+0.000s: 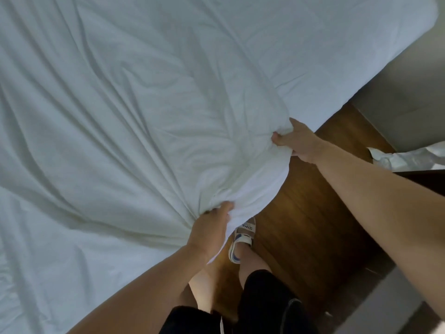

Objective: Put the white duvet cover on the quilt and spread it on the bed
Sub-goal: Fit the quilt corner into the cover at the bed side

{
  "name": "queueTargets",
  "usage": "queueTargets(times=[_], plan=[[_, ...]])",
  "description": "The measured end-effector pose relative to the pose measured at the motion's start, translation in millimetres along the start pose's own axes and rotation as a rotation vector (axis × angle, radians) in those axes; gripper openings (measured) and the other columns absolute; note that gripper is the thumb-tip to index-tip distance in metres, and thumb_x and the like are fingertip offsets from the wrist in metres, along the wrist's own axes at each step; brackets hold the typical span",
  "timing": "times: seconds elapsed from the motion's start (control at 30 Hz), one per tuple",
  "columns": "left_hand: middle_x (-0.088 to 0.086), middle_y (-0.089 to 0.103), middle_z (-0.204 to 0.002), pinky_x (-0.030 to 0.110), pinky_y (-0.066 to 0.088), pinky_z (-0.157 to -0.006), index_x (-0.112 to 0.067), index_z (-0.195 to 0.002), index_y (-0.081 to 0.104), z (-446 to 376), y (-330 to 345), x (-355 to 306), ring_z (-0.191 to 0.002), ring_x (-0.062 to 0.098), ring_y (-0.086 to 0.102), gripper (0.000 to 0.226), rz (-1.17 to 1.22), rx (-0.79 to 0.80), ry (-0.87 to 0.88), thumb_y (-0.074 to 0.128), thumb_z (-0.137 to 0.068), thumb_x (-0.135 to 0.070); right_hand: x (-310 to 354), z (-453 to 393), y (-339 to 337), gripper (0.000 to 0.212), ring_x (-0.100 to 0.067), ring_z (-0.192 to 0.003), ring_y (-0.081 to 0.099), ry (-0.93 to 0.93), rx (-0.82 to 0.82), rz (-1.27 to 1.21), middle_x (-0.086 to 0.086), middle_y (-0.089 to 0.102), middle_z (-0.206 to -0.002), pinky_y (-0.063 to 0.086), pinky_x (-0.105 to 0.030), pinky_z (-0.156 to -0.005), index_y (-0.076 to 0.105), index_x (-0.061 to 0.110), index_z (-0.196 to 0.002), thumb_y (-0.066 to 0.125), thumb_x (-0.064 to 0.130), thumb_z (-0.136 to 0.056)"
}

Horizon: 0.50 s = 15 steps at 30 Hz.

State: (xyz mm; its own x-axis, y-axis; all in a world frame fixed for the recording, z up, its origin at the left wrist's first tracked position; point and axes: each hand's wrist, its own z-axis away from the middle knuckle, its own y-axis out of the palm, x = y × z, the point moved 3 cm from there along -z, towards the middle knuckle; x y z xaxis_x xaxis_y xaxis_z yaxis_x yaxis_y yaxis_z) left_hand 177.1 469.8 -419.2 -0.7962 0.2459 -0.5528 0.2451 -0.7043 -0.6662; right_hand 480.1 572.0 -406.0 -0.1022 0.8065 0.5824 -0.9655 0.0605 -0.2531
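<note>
Duvet cover (pixel 149 97): white, creased, spread over most of the bed, its near edge bunched and hanging above the wooden floor (pixel 310 213).
Left hand (pixel 212 230): fingers curled tight round a gathered fold at the edge.
Right hand (pixel 297 141): fingers pinch the same edge farther along.
Sandal (pixel 242 239): on the floor, just below the cover's edge.

A strapped sandal (pixel 242 239) stands on the wooden floor (pixel 313 201), crumpled white paper (pixel 404 157) lying well apart

Duvet cover (pixel 134 112) matt creased cloth; floor (pixel 305 213) glossy wood.
</note>
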Motion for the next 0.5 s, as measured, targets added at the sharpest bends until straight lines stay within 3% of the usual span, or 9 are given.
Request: queueTargets(times=[0.07, 0.13, 0.17, 0.23, 0.27, 0.3, 0.33, 0.4, 0.5], plan=[[0.002, 0.069, -0.113, 0.032, 0.051, -0.074, -0.022, -0.141, 0.039, -4.6, -0.1, -14.7, -0.097, 0.024, 0.069, 0.035, -0.158, 0.007, 0.065, 0.042, -0.106, -0.023, 11.0, 7.4, 2.1, 0.089, -0.026, -0.126, 0.051, -0.084, -0.332, 0.339, -0.007, 0.051, -0.139, 0.046, -0.045, -0.108, 0.035, 0.023, -0.151, 0.083, 0.033, -0.076], [0.001, 0.069, -0.108, 0.031, 0.055, -0.071, -0.019, -0.133, 0.046, -8.3, 0.1, -38.2, -0.092, 0.02, 0.07, 0.037, -0.252, -0.045, 0.116, 0.035, -0.105, -0.042, 35.9, 38.3, 27.1, 0.086, -0.033, -0.118, 0.049, -0.335, -0.597, 0.676, -0.012, 0.048, -0.132, 0.045, -0.045, -0.1, 0.031, 0.017, -0.15, 0.07, 0.023, -0.074], [0.0, 0.071, -0.103, 0.031, 0.057, -0.07, -0.019, -0.128, 0.051, -12.2, 2.0, -49.9, -0.089, 0.019, 0.07, 0.044, -0.266, -0.056, 0.109, 0.038, -0.101, -0.051, 44.3, 51.6, 45.7, 0.083, -0.035, -0.111, 0.05, -0.444, -0.647, 0.798, -0.014, 0.049, -0.126, 0.045, -0.046, -0.095, 0.031, 0.013, -0.149, 0.064, 0.028, -0.074], [0.0, 0.071, -0.079, 0.027, 0.052, -0.055, -0.016, -0.106, 0.063, -22.0, 9.9, -73.5, -0.068, 0.017, 0.07, 0.043, -0.309, -0.013, 0.11, 0.069, -0.085, -0.053, 51.5, 60.9, 79.6, 0.099, -0.041, -0.109, 0.048, -0.415, -0.636, 0.968, -0.021, 0.046, -0.126, 0.041, -0.051, -0.094, 0.025, 0.004, -0.149, 0.053, 0.065, -0.077], [-0.001, 0.068, -0.066, 0.023, 0.045, -0.047, -0.015, -0.094, 0.065, -24.4, 16.5, -84.0, -0.055, 0.015, 0.066, 0.041, -0.34, 0.01, 0.107, 0.087, -0.07, -0.041, 48.8, 53.7, 89.2, 0.118, -0.045, -0.114, 0.046, -0.303, -0.599, 1.063, -0.025, 0.041, -0.132, 0.039, -0.055, -0.098, 0.015, 0.002, -0.152, 0.05, 0.082, -0.071], [-0.001, 0.065, -0.061, 0.021, 0.039, -0.043, -0.015, -0.088, 0.065, -25.9, 22.5, -93.5, -0.049, 0.014, 0.064, 0.042, -0.364, 0.042, 0.105, 0.094, -0.06, -0.026, 45.4, 45.0, 92.0, 0.132, -0.048, -0.118, 0.044, -0.211, -0.563, 1.158, -0.028, 0.036, -0.137, 0.038, -0.057, -0.1, 0.005, 0.001, -0.154, 0.054, 0.087, -0.066], [-0.001, 0.067, -0.064, 0.022, 0.038, -0.045, -0.014, -0.093, 0.065, -27.3, 25.9, -98.5, -0.052, 0.014, 0.066, 0.041, -0.344, 0.063, 0.071, 0.092, -0.062, -0.015, 41.9, 33.8, 87.9, 0.135, -0.047, -0.119, 0.046, -0.167, -0.521, 1.195, -0.029, 0.036, -0.139, 0.041, -0.057, -0.1, -0.001, 0.002, -0.155, 0.064, 0.082, -0.068], [0.002, 0.073, -0.091, 0.029, 0.045, -0.061, -0.015, -0.12, 0.057, -25.7, 34.0, -99.1, -0.08, 0.02, 0.071, 0.036, -0.247, 0.118, -0.037, 0.071, -0.087, -0.008, 39.6, 12.8, 63.8, 0.116, -0.038, -0.113, 0.054, -0.205, -0.421, 0.977, -0.019, 0.046, -0.132, 0.049, -0.048, -0.093, 0.007, 0.01, -0.156, 0.078, 0.056, -0.076], [0.002, 0.067, -0.125, 0.032, 0.05, -0.09, -0.021, -0.136, 0.052, -31.5, 45.2, -75.7, -0.113, 0.022, 0.065, 0.038, -0.019, 0.196, -0.204, 0.053, -0.1, -0.007, 43.8, -9.2, 1.9, 0.073, -0.024, -0.107, 0.062, -0.177, -0.233, 0.345, -0.001, 0.063, -0.113, 0.053, -0.034, -0.084, 0.05, 0.017, -0.136, 0.086, 0.029, -0.075]])
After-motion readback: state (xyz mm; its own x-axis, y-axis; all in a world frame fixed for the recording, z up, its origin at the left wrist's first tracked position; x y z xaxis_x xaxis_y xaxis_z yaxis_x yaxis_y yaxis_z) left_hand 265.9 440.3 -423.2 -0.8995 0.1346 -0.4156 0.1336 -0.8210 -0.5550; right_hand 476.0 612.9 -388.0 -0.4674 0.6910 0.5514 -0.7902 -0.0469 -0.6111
